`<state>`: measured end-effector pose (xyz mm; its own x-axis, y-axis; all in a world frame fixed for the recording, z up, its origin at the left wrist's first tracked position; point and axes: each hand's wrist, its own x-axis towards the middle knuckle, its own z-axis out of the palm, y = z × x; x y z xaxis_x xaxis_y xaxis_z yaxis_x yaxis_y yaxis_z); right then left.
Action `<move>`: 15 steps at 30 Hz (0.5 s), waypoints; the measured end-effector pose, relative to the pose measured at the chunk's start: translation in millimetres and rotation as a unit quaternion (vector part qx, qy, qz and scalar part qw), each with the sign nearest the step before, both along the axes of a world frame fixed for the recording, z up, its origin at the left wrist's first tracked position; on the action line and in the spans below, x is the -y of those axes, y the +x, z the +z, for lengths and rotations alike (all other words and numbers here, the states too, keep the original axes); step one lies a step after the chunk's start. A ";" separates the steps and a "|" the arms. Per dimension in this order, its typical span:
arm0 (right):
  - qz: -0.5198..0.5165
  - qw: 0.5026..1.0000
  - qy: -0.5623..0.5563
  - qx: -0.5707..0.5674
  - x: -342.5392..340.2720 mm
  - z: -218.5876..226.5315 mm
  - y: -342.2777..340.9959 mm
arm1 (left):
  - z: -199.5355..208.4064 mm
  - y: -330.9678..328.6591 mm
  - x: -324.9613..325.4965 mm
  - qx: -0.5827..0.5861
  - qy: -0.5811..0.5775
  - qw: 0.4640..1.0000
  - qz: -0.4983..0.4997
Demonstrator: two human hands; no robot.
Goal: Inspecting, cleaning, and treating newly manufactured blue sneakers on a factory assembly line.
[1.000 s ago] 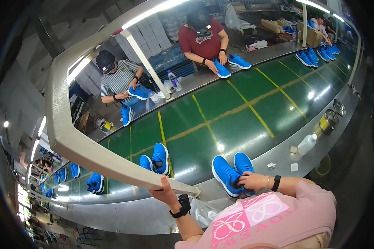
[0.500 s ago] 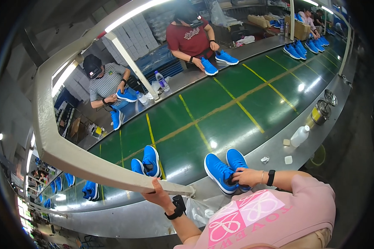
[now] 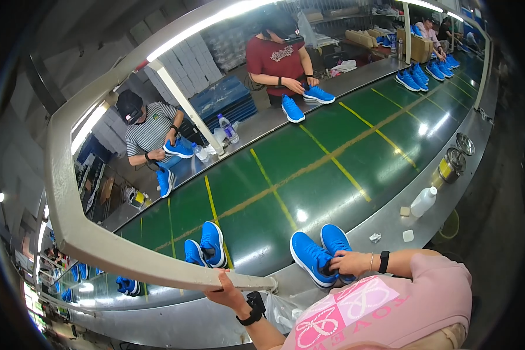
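A pair of blue sneakers with white soles stands at the near edge of the belt, toes pointing away from me. My right hand (image 3: 350, 263) reaches over the heel end of the pair, its bent fingers gripping the collar of the left sneaker (image 3: 310, 256). The right sneaker (image 3: 335, 238) stands close beside it, its heel partly covered by that hand. My left hand (image 3: 228, 294) is wrapped round the beige metal frame bar (image 3: 157, 265), with some fingers hidden behind it. Beyond the bar, another blue pair (image 3: 212, 242) sits on the belt.
A green belt (image 3: 262, 213) with yellow cross lines runs past me. On the near metal ledge stand a white bottle (image 3: 424, 202), a metal tin (image 3: 451, 165) and small white pieces. Across the belt, people (image 3: 280, 61) handle blue sneakers; more pairs (image 3: 412, 78) stand far right.
The view has shifted slightly, so near things appear lower. Across the belt, the person in dark red has let go of one sneaker and has both hands at the other. My hands keep their holds.
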<state>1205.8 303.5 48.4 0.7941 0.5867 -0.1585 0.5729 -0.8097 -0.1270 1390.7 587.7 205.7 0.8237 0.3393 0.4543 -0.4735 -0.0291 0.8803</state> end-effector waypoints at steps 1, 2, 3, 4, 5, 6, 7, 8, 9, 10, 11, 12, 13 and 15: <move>-0.001 1.000 0.014 0.004 0.0 -2.7 -0.5 | -2.6 0.7 -2.4 0.007 0.002 1.000 -0.007; -0.002 1.000 0.026 0.008 0.3 -4.5 0.1 | -2.5 2.4 -2.0 0.013 0.004 1.000 -0.014; -0.004 1.000 0.017 0.002 -1.0 -0.6 0.0 | 2.8 -0.1 3.2 0.021 -0.003 1.000 -0.005; -0.006 1.000 0.014 -0.013 -2.3 2.7 -0.4 | 4.9 -0.9 3.9 0.022 -0.006 1.000 -0.007; -0.009 1.000 0.021 -0.016 -2.0 1.6 -1.4 | 3.8 -2.2 2.0 0.014 0.011 1.000 -0.001; -0.012 0.999 0.027 -0.017 -2.4 2.4 -1.2 | 1.2 -1.9 -0.6 0.008 0.028 1.000 0.006; -0.010 0.999 0.030 -0.020 -3.0 3.8 -2.1 | -4.3 1.5 -3.4 0.030 0.044 0.999 0.008; -0.009 0.999 0.033 -0.025 -4.6 5.4 -4.5 | -6.8 -0.7 -5.3 0.033 0.040 0.999 0.006; -0.007 0.998 0.046 -0.039 -5.2 6.3 -5.1 | -3.3 -5.4 -5.3 0.025 0.035 0.999 0.013; 0.000 0.998 0.046 -0.039 -5.8 7.4 -6.6 | -3.5 -6.3 -5.0 0.017 0.031 0.999 0.017; 0.000 0.998 0.045 -0.037 -4.9 9.0 -6.8 | -17.0 0.4 -18.8 0.056 0.121 0.991 -0.005; 0.001 0.998 0.046 -0.040 -5.8 9.9 -7.3 | -17.6 1.5 -17.5 0.054 0.121 0.991 -0.008; -0.001 0.998 0.047 -0.044 -5.6 10.4 -5.8 | -18.2 0.9 -17.4 0.055 0.111 0.992 0.005; -0.001 0.999 0.050 -0.022 -7.5 10.9 -5.4 | -16.4 1.9 -14.6 0.055 0.112 0.992 0.022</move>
